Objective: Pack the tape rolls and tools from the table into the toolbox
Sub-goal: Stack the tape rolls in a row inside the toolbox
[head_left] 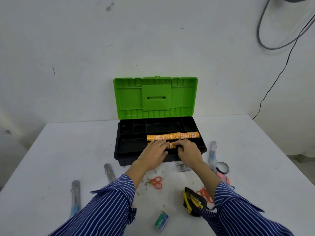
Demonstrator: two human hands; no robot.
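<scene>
Tape rolls: a row of orange-and-yellow tape rolls [173, 136] lies on its side in a long slot of the black tray; a second row [171, 145] sits in the slot just in front, mostly covered by the hands.
Toolbox: the toolbox [122, 151] stands open at the far middle of the table [255, 150], green lid [156, 97] upright against the wall.
Left hand: the left hand [154, 150] lies palm down over the front row, fingers nearly straight and pressing on the rolls.
Right hand: the right hand [187, 149] has its fingers curled over the rolls at the row's right part, pinching them.
Hidden: how long the front row is cannot be told; the hands cover it.
Sleeves: blue striped sleeves reach in from the near edge; the right one covers part of a tape measure [193, 200] and a second pair of scissors [204, 195].
Around: orange scissors [156, 182], three utility knives [110, 172] [75, 196] [212, 154], a black tape ring [223, 167], a staple box [161, 220], a small clear item [183, 167] too blurred to name, and a pink thing [224, 178] lie on the table.
</scene>
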